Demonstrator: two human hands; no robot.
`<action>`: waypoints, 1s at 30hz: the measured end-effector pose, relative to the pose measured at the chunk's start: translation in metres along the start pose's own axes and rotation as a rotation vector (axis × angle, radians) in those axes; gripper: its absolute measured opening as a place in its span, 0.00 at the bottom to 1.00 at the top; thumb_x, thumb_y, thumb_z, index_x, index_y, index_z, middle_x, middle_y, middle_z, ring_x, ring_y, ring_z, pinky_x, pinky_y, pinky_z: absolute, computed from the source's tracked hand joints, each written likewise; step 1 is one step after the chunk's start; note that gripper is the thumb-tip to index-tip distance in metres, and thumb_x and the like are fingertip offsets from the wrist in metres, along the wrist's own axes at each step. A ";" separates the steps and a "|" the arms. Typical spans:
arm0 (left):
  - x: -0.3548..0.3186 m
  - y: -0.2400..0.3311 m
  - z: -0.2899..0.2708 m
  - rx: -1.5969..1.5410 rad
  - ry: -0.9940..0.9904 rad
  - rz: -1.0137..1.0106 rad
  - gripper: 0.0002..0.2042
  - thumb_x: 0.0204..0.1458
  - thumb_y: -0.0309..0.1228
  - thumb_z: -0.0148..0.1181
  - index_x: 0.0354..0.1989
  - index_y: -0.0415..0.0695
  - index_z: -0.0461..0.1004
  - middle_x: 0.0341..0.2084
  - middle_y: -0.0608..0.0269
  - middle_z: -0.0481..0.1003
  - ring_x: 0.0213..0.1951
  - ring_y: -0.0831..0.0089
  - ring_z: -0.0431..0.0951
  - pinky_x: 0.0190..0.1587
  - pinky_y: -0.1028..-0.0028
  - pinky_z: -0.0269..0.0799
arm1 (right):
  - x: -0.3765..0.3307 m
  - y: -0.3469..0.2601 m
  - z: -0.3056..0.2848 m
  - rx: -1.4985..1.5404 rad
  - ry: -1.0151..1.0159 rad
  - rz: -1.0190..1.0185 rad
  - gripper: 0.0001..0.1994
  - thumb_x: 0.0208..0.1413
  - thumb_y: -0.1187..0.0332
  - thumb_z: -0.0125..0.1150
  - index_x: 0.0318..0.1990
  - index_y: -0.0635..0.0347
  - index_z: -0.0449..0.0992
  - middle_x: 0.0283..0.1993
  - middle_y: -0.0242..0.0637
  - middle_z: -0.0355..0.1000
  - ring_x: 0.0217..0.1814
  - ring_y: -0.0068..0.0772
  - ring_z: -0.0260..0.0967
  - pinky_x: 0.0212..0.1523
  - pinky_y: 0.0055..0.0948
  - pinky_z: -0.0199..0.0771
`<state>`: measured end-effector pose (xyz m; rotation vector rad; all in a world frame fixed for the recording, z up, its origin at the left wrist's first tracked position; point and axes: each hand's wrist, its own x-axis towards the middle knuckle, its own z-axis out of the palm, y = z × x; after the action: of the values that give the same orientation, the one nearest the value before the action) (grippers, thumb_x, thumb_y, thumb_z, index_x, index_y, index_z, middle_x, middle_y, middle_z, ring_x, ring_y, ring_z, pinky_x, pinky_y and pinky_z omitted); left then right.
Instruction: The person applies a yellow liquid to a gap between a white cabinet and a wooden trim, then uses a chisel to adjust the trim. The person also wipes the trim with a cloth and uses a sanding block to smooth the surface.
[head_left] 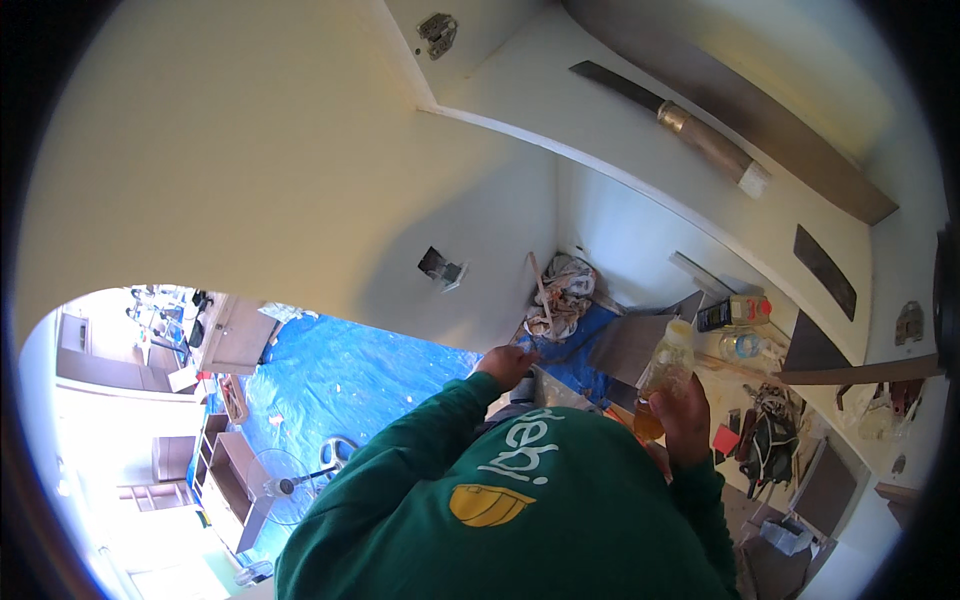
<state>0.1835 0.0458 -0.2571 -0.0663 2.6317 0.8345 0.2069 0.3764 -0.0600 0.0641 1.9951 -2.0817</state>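
My right hand is wrapped round a clear squeeze bottle with a pale cap and amber liquid low inside. The bottle is tilted, cap end up, in front of my chest on the right. My left hand is closed in front of my body, below the cream panel; whatever its fingers hold, if anything, is too small to make out. Above the bottle, a knife with a dark blade and wooden handle lies on the white shelf. A dark rectangular strip lies farther right on that shelf.
A large cream panel with a square cut-out fills the upper left. Blue sheeting covers the floor, with a fan at lower left. A rag bundle, a can and a tool bag lie beyond the bottle.
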 end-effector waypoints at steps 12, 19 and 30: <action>-0.013 0.035 0.052 -0.050 0.051 0.403 0.21 0.48 0.28 0.57 0.54 0.44 0.74 0.53 0.47 0.72 0.56 0.48 0.72 0.61 0.56 0.68 | -0.029 0.012 -0.039 0.003 -0.044 -0.103 0.22 0.61 0.67 0.62 0.60 0.64 0.66 0.51 0.38 0.72 0.52 0.29 0.70 0.54 0.32 0.72; -0.039 0.012 0.074 -0.039 -0.113 0.124 0.13 0.48 0.24 0.58 0.44 0.41 0.77 0.47 0.48 0.75 0.51 0.50 0.76 0.55 0.56 0.72 | -0.034 0.011 -0.056 0.105 -0.116 -0.077 0.24 0.60 0.68 0.63 0.61 0.64 0.64 0.51 0.38 0.71 0.51 0.30 0.71 0.55 0.33 0.72; -0.049 0.110 0.013 -0.315 0.143 0.328 0.10 0.60 0.33 0.58 0.34 0.38 0.77 0.31 0.55 0.78 0.32 0.61 0.78 0.37 0.64 0.73 | -0.026 -0.014 -0.055 0.128 -0.233 -0.116 0.29 0.56 0.66 0.70 0.61 0.64 0.62 0.46 0.39 0.74 0.48 0.32 0.75 0.55 0.38 0.75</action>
<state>0.2166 0.1400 -0.1887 0.2371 2.6566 1.3976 0.2213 0.4350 -0.0445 -0.2637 1.7666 -2.1721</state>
